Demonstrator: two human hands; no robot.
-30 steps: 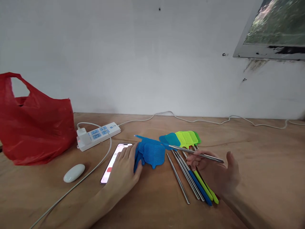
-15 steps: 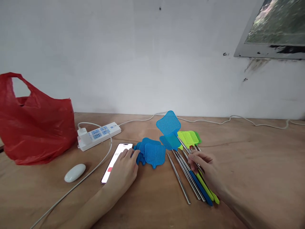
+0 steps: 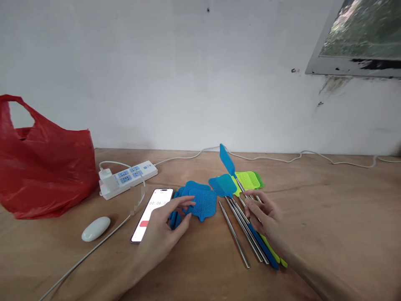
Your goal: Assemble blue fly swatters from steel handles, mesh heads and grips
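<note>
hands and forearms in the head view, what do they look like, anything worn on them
The left hand and right hand are bare, five-fingered human hands without gloves. No rings, watch or bracelet show. The left forearm and right forearm show no sleeves or clear markings.

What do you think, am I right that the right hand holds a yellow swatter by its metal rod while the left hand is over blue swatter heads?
Not yellow: the head view shows that swatter is blue. The right hand does hold it by its metal rod, and the left hand is over blue swatter heads.
</note>
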